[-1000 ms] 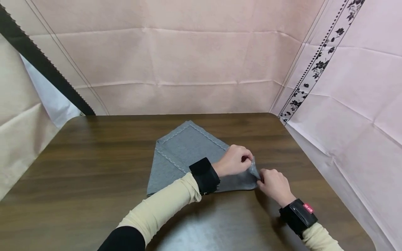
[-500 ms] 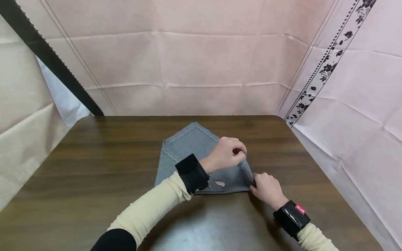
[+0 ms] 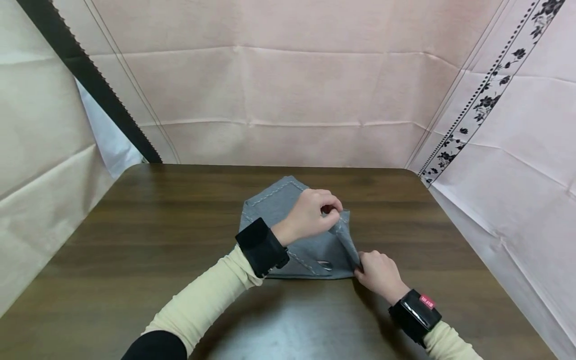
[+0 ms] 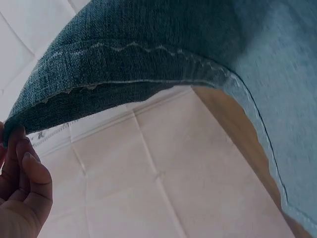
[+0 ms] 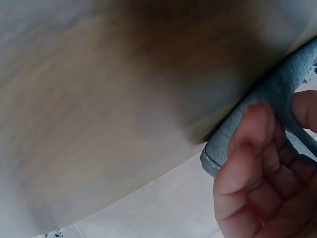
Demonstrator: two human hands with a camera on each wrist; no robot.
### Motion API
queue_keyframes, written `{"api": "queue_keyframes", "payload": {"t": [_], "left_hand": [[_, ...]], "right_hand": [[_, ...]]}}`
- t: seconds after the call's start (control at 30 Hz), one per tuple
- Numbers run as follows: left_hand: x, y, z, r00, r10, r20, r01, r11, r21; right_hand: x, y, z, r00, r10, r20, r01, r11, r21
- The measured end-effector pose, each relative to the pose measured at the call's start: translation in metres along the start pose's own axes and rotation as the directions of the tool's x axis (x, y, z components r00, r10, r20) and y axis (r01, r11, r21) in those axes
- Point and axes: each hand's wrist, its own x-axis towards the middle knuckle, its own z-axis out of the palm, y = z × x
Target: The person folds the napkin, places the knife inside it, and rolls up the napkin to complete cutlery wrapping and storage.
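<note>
Head view: pale creased sheeting (image 3: 310,100) hangs behind and beside 1 brown wood-grain desk (image 3: 112,280). It bears 1 dark strip (image 3: 94,85) at the left and 1 band of black flowers (image 3: 490,95) at the right. 1 blue-grey denim cloth (image 3: 315,250), with light stitching near its edges, lies on the desk, its right side lifted. 2 pale yellow sleeves (image 3: 202,290) reach over the desk. Of the 2 hands, the left hand (image 3: 310,215) pinches the raised edge of the cloth; the right hand (image 3: 380,272) pinches its near right corner, with cloth between thumb and fingers in the right wrist view. There are 2 black wrist straps (image 3: 414,316), 1 on each arm. 1 red tag (image 3: 427,301) sits on the right strap, its pale lettering too small to read. 1 small oval mark (image 3: 325,265) shows near the cloth's front edge; whether it is a hole, I cannot tell.
</note>
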Motion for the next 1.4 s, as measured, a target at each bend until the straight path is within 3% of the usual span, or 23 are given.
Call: {"api": "queue_keyframes", "payload": {"t": [0.23, 0.57, 0.9, 1.13, 1.4], "left_hand": [[-0.006, -0.004, -0.022, 1.000, 0.004, -0.029, -0.001, 0.997, 0.081], [-0.023, -0.012, -0.053, 0.994, 0.012, -0.112, -0.004, 0.997, 0.072], [-0.055, -0.023, -0.080, 0.987, 0.002, -0.163, 0.015, 0.995, 0.103], [-0.077, -0.028, -0.100, 0.984, -0.041, -0.171, 0.059, 0.993, 0.102], [-0.102, -0.037, -0.109, 0.986, -0.078, -0.147, 0.097, 0.987, 0.129]], "right_hand": [[0.004, -0.013, 0.001, 0.998, -0.054, -0.023, 0.054, 0.999, -0.008], [0.009, -0.022, 0.008, 0.994, -0.103, -0.025, 0.103, 0.995, -0.005], [0.010, -0.032, 0.010, 0.990, -0.142, -0.011, 0.141, 0.990, -0.030], [0.010, -0.038, 0.011, 0.984, -0.178, -0.018, 0.177, 0.983, -0.051], [0.011, -0.038, 0.013, 0.973, -0.230, -0.028, 0.229, 0.973, -0.042]]}}
